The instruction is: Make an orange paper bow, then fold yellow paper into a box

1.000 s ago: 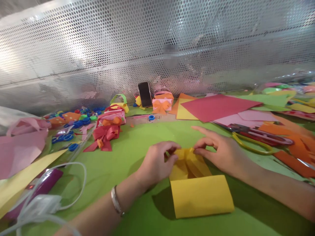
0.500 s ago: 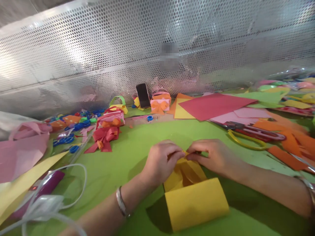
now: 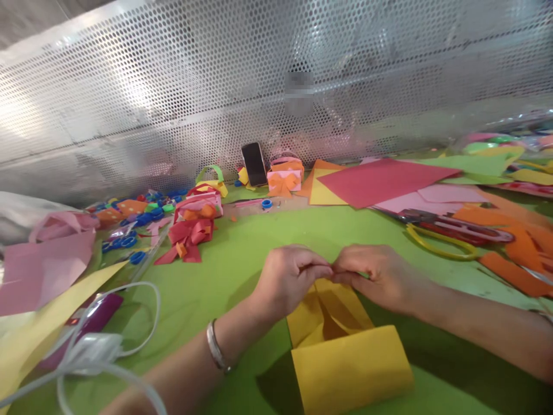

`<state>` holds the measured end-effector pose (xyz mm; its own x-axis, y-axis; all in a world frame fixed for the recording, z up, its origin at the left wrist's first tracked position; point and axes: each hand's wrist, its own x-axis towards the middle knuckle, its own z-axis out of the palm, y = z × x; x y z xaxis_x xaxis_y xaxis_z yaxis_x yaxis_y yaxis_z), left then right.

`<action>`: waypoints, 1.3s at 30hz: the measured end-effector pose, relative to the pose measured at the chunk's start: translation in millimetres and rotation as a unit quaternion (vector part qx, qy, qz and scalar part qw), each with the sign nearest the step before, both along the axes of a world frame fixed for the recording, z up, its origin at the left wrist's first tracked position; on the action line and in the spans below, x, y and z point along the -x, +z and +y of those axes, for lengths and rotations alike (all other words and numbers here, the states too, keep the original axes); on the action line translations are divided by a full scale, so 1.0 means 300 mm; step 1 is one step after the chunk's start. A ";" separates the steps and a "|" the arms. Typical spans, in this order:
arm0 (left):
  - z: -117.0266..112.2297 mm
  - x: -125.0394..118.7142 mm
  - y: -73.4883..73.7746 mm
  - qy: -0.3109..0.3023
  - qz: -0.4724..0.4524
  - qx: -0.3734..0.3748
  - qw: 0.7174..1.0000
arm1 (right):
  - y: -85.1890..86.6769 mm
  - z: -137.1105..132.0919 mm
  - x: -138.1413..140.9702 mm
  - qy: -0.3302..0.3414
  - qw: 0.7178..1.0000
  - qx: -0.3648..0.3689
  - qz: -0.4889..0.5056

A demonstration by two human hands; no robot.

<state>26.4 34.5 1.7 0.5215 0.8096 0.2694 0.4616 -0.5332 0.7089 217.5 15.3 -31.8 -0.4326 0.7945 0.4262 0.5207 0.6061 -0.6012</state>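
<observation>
A folded yellow paper piece (image 3: 352, 369) lies on the green table, its near part curled into a wide flap and its far part creased inward to a narrow end. My left hand (image 3: 291, 282) pinches that far end between thumb and fingers. Right beside it, my right hand (image 3: 374, 274) pinches the same end from the other side, and the fingertips of both hands meet. The pinched tip of the paper is hidden behind my fingers.
Colored paper sheets (image 3: 389, 178) lie at the back right, near yellow-handled scissors (image 3: 440, 245) and orange scraps. A phone (image 3: 254, 164) leans at the back beside a small pink-orange paper bag (image 3: 285, 176). Red paper bows (image 3: 190, 233) and a white cable (image 3: 158, 300) are at left.
The view has shifted slightly. My fingertips have come together over the paper's far end, covering the tip that showed between them before.
</observation>
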 end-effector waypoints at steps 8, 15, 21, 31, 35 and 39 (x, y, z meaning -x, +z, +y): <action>0.059 0.100 0.041 0.046 0.019 0.110 0.993 | -0.008 0.017 -0.026 -0.073 0.997 0.002 0.003; 0.040 0.084 0.011 0.011 0.130 0.022 0.991 | -0.019 0.025 -0.041 -0.022 0.998 -0.061 -0.017; 0.032 0.086 0.007 -0.032 0.143 -0.038 0.989 | -0.019 0.022 -0.041 -0.004 0.994 -0.095 -0.057; 0.034 0.108 0.012 -0.114 0.170 -0.088 0.975 | -0.024 0.020 -0.050 0.031 0.989 -0.113 -0.095; 0.042 0.116 0.007 -0.115 0.163 -0.079 0.977 | -0.017 0.017 -0.049 0.038 0.987 -0.117 -0.101; 0.044 0.120 0.006 -0.124 0.163 -0.065 0.977 | -0.019 0.014 -0.048 0.055 0.986 -0.114 -0.107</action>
<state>-9.6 47.5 3.5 0.7723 0.6178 0.1483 0.4971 -0.7329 0.4645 231.8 19.5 -37.6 -0.6102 0.6313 0.4786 0.5445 0.7730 -0.3255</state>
